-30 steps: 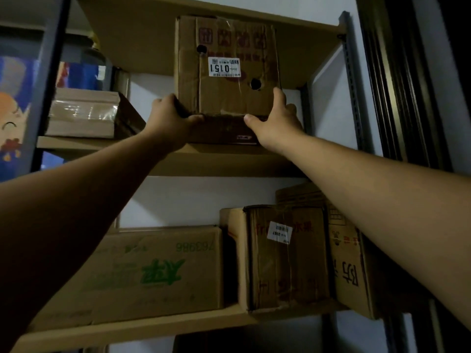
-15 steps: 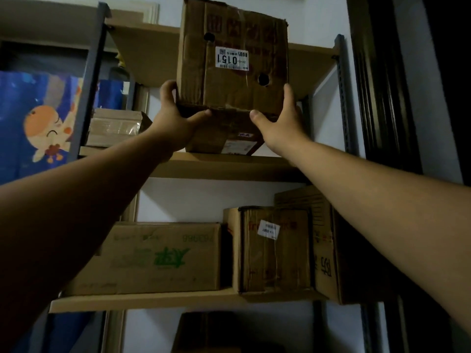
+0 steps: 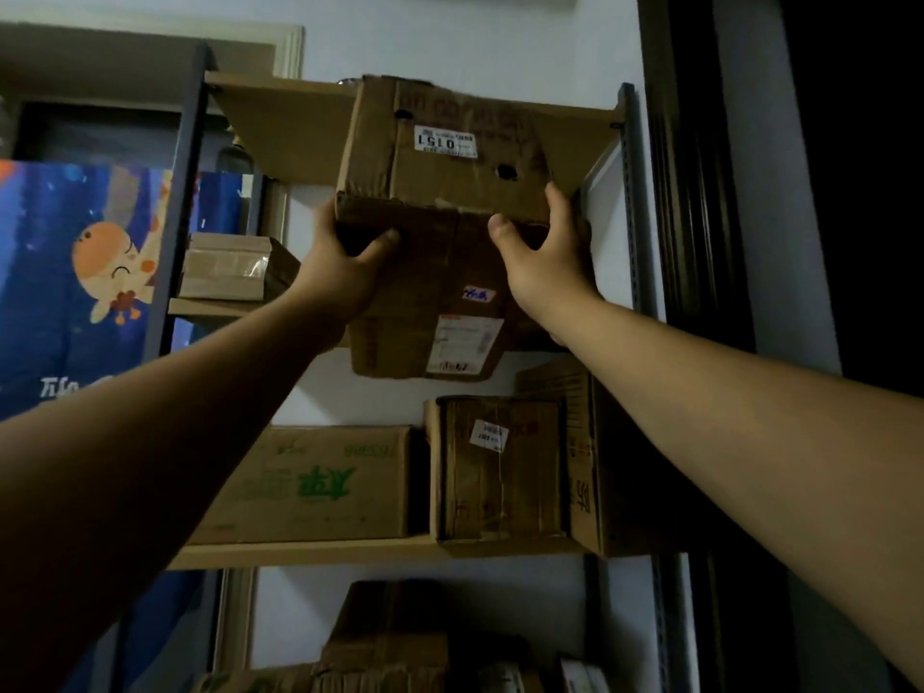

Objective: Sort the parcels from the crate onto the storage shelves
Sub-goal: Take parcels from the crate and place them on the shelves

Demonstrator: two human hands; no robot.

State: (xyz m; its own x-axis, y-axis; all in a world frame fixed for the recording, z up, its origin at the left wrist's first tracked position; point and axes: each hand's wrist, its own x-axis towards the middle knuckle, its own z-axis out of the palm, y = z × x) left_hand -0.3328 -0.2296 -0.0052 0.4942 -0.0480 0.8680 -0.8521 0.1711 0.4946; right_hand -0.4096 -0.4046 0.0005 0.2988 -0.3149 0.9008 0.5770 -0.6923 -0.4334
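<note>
A worn brown cardboard parcel [image 3: 440,232] with a white "0151" label and two round holes is held overhead, tilted so its underside with a shipping label faces me. Its top edge reaches the level of the top shelf board [image 3: 285,127]. My left hand [image 3: 340,272] grips its lower left corner, thumb under the bottom. My right hand [image 3: 545,262] grips its lower right corner. The crate is out of view.
The shelf below [image 3: 300,552] holds a box with green print [image 3: 320,487], a taped box [image 3: 500,472] and a taller box [image 3: 595,462]. A small parcel [image 3: 225,267] lies on the upper left shelf. More boxes [image 3: 395,642] sit lower. A blue cartoon poster [image 3: 75,282] hangs left.
Both hands have lifted the parcel higher, from the middle shelf level toward the top shelf, and tilted it so that its underside shows. The view has tipped upward.
</note>
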